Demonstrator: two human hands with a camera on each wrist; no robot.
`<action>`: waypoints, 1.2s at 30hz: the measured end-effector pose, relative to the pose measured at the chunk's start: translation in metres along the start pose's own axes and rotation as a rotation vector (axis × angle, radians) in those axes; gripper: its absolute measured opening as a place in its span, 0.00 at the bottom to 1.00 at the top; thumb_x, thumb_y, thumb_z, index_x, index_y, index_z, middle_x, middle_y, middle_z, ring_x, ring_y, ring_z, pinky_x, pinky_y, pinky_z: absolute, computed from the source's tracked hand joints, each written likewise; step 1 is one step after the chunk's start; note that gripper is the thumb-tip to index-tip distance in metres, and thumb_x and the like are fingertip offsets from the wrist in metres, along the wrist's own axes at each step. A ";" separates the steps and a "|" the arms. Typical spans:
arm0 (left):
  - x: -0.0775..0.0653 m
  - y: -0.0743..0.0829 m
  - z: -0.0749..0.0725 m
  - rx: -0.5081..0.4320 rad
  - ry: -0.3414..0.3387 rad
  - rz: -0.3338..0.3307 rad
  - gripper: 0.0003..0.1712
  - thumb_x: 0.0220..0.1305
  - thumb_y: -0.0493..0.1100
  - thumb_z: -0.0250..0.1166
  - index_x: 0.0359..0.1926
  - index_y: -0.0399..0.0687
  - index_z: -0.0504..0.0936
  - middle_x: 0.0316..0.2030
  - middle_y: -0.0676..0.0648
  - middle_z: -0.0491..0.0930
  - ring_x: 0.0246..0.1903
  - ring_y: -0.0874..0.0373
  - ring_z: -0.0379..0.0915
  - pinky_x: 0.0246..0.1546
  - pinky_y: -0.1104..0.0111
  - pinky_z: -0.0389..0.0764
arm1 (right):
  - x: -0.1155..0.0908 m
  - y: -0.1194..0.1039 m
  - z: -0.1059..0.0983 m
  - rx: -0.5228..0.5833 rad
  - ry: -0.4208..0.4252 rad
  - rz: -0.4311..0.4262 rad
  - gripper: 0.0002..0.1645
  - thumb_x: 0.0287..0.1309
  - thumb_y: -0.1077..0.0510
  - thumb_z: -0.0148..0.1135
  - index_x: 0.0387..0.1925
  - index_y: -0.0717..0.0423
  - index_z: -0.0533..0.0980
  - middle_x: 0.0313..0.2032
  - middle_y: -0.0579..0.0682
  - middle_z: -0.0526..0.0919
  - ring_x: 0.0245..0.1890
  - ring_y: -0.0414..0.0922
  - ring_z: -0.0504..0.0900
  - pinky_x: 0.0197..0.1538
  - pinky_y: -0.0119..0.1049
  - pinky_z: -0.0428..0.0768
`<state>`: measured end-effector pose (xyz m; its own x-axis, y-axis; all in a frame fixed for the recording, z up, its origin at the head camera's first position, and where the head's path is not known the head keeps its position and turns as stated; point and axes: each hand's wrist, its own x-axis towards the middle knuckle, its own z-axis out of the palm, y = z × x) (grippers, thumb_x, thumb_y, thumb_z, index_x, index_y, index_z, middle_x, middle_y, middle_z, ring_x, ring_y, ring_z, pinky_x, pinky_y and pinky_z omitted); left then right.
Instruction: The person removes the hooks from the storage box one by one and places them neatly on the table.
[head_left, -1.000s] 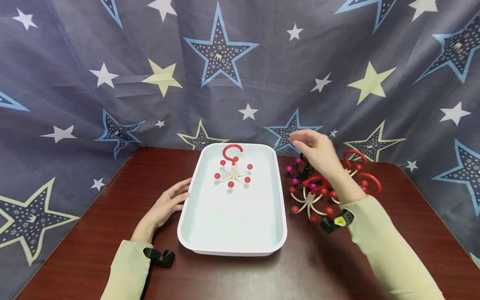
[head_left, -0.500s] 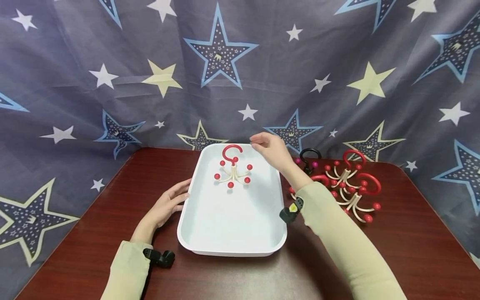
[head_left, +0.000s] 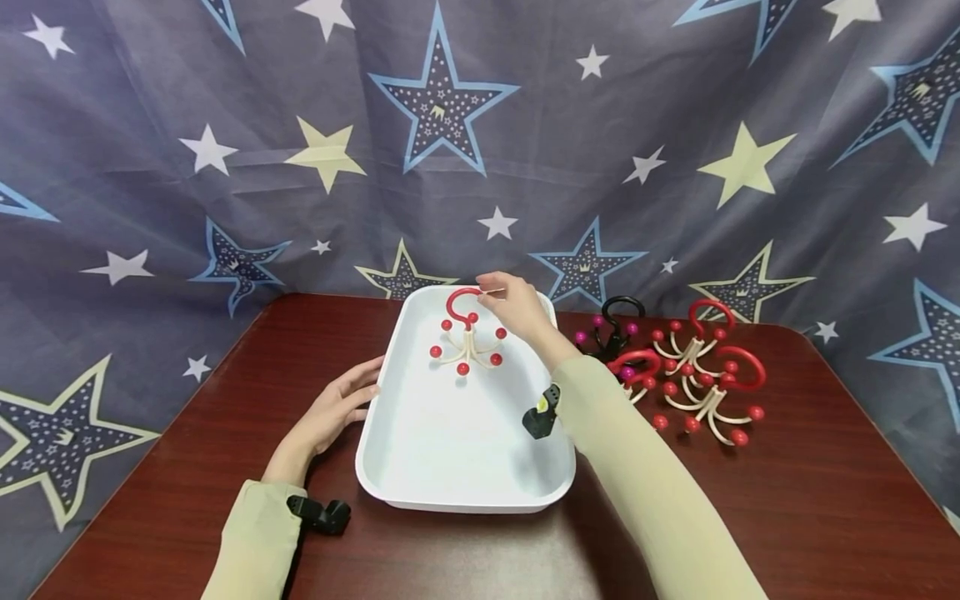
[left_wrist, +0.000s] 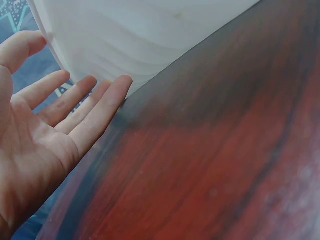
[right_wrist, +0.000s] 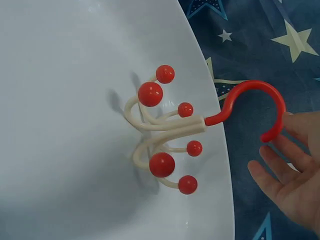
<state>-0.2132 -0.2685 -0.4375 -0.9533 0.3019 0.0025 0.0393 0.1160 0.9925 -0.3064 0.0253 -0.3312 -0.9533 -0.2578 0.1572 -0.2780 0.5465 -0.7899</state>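
A white tray stands on the table in the head view. Inside its far half is a cream multi-armed hanging hook with red ball tips, standing on its arms with the red hook end up. My right hand reaches over the tray's far right. In the right wrist view, thumb and fingers are loosely spread at the curved end of the hanging hook; firm contact cannot be told. My left hand rests on the tray's left side with fingers extended, as the left wrist view shows.
Right of the tray lie more cream-and-red hanging hooks and a black one with magenta balls, partly behind the right sleeve. A star-print curtain hangs along the back edge of the brown table.
My right hand has moved left from above the pile of hanging hooks to the hook end of the one in the tray. The left hand and tray have stayed put.
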 end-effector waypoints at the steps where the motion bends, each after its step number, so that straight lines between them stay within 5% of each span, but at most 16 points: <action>1: 0.000 0.000 0.000 0.001 0.000 0.000 0.32 0.69 0.42 0.53 0.71 0.46 0.54 0.67 0.34 0.57 0.48 0.69 0.75 0.43 0.67 0.80 | 0.001 0.000 0.002 0.002 -0.003 0.000 0.20 0.62 0.58 0.57 0.56 0.53 0.73 0.54 0.52 0.79 0.54 0.48 0.78 0.55 0.41 0.76; 20: 0.000 0.001 0.000 0.000 0.006 -0.001 0.32 0.69 0.42 0.53 0.71 0.46 0.55 0.66 0.36 0.59 0.49 0.68 0.75 0.43 0.65 0.81 | -0.004 -0.011 0.006 0.005 0.019 -0.013 0.13 0.62 0.62 0.57 0.47 0.54 0.79 0.44 0.52 0.84 0.41 0.50 0.84 0.46 0.39 0.80; 36: 0.000 0.001 -0.001 0.005 0.003 0.003 0.32 0.69 0.43 0.54 0.71 0.46 0.55 0.62 0.46 0.65 0.49 0.67 0.75 0.43 0.66 0.81 | -0.038 -0.022 -0.033 0.099 0.017 -0.096 0.13 0.62 0.57 0.58 0.48 0.53 0.79 0.45 0.51 0.83 0.45 0.48 0.83 0.52 0.40 0.79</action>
<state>-0.2130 -0.2692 -0.4367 -0.9541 0.2993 0.0056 0.0433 0.1195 0.9919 -0.2677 0.0491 -0.3003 -0.9250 -0.2912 0.2440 -0.3558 0.4386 -0.8253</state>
